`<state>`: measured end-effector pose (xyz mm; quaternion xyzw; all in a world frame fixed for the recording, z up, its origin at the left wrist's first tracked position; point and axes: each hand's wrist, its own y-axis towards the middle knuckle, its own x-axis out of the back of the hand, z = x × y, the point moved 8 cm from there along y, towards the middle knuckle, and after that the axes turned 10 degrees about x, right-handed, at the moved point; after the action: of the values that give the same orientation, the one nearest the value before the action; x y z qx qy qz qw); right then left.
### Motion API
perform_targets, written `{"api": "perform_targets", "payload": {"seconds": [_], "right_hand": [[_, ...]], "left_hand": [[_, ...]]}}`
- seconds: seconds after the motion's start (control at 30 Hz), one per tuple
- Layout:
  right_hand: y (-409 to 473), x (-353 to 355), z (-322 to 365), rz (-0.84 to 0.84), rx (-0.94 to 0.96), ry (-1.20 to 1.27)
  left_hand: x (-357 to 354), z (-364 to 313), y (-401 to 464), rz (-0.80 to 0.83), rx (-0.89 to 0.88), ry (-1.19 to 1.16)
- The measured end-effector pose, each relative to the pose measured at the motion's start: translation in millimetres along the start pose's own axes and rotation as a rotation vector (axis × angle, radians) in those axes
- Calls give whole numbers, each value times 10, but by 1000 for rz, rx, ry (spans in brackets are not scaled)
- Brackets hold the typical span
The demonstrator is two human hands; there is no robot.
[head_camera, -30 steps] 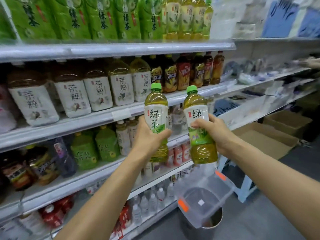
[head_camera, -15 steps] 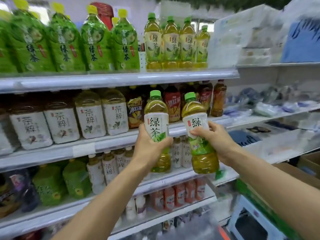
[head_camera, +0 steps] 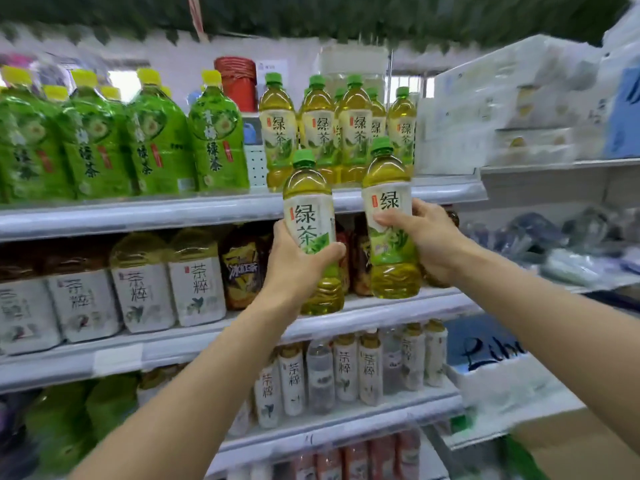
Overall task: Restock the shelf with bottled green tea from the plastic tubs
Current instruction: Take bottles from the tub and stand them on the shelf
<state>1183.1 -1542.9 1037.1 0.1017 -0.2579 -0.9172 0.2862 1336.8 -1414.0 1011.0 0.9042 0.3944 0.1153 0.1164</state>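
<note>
From the head camera, the left hand [head_camera: 298,268] has its grip wrapped around the lower label of a green tea bottle [head_camera: 309,216], fingers curled around the right side, thumb on the near side. The bottle stands upright, its green cap rising well above the grip, its base showing below the hand. The right hand [head_camera: 424,233] grips a second green tea bottle [head_camera: 388,209] at mid-label, fingers across the front; this bottle is also upright, cap above, liquid-filled base below the grip. Both bottles are held in the air just in front of the top shelf edge [head_camera: 173,211], side by side but apart. On that shelf, right behind them, stands a row of matching green tea bottles [head_camera: 349,133]; to its left are larger green-wrapped bottles [head_camera: 156,143]. The shelf below carries white-labelled tea bottles [head_camera: 194,282].
</note>
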Motion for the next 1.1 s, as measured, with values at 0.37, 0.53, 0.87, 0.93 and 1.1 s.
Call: {"api": "perform_targets", "payload": {"seconds": [0.37, 0.53, 0.87, 0.93, 1.1], "right_hand": [[1242, 444, 400, -58, 168, 61], [1807, 591, 491, -37, 231, 170], [2486, 556, 71, 119, 200, 134], [2555, 554, -59, 142, 155, 134], [2669, 592, -222, 175, 81, 211]], "left_hand": [[-315, -345, 757, -6, -100, 1], [-529, -457, 1020, -69, -125, 5], [-793, -428, 1276, -200, -38, 24], [-789, -411, 1274, -221, -36, 28], [-806, -400, 1261, -235, -61, 58]]}}
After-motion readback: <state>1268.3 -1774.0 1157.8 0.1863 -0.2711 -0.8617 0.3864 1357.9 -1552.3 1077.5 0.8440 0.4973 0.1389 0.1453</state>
